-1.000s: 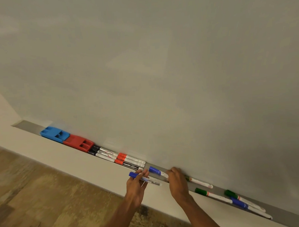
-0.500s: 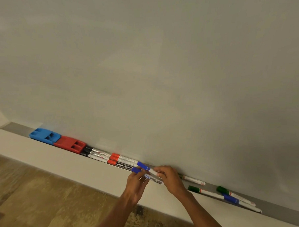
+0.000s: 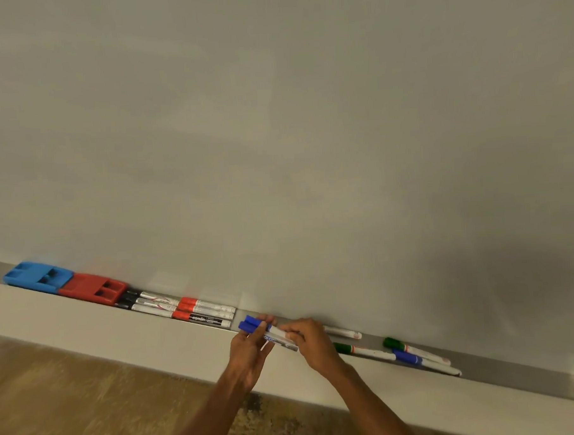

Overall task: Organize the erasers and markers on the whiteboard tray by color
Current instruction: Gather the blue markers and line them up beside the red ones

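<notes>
Front red-capped marker point(image 3: 201, 319): black label band carries white brand word "camlin", readable; smaller white print beside it too fine to read. Held blue-capped markers point(image 3: 274, 338): blue lettering on white barrel, blurred, unreadable. Black-capped markers point(image 3: 154, 303): red swirl marks and grey print on barrels, illegible. Green-capped marker point(image 3: 363, 349): small red-and-green mark, no legible letters.

Single head view — looks forward and down, tilted, close over whiteboard tray point(image 3: 516, 370), hands low centre.
</notes>
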Demonstrator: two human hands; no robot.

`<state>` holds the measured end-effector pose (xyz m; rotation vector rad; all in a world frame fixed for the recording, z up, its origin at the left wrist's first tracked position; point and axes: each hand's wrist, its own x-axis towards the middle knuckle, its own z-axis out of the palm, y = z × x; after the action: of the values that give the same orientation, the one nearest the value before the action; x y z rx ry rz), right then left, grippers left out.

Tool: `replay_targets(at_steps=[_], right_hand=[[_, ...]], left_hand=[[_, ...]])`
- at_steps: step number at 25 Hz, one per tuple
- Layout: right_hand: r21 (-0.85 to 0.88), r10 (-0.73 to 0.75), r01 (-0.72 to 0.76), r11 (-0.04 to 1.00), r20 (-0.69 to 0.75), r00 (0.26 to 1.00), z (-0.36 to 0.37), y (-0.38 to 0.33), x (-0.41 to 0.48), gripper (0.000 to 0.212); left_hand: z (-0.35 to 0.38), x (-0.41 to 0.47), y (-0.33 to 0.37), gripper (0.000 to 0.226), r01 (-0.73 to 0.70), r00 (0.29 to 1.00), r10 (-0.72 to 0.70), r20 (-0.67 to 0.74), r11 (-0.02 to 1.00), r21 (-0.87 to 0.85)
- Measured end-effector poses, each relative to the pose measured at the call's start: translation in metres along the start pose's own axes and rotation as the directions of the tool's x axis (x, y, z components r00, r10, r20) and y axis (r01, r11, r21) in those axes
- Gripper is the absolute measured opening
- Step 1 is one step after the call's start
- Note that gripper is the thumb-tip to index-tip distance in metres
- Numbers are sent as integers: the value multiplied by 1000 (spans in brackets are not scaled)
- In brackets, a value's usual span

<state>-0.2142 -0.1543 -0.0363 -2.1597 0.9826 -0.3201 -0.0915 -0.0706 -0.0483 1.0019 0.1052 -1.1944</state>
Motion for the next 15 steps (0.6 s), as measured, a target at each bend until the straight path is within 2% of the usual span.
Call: replay_targets(at_steps=[2,6,9,11,15], right_hand=[[25,28,-27,999,-31,999,-7,8,-7,26],[30,83,-79,996,-195,977,-38,45,-29,19],[-74,115,-149,986,-342,933,-71,87,-58,10],[-170,121,-209,963,-419,900,-93,115,-79,12],[-321,196,-372,871,-467,862,-129,153,-116,7]], left_hand=[[4,1,-4,16,-8,1000,8,-7,1000,6],[13,4,-13,15,2,1000,-3,-3,999,-37],[20,6,-23,15,20,1000,-20,2,998,-55],[25,5,-30,14,32,999,-32,-4,997,-64],[33,4,-39,15,55,998,-57,-12,995,-82]])
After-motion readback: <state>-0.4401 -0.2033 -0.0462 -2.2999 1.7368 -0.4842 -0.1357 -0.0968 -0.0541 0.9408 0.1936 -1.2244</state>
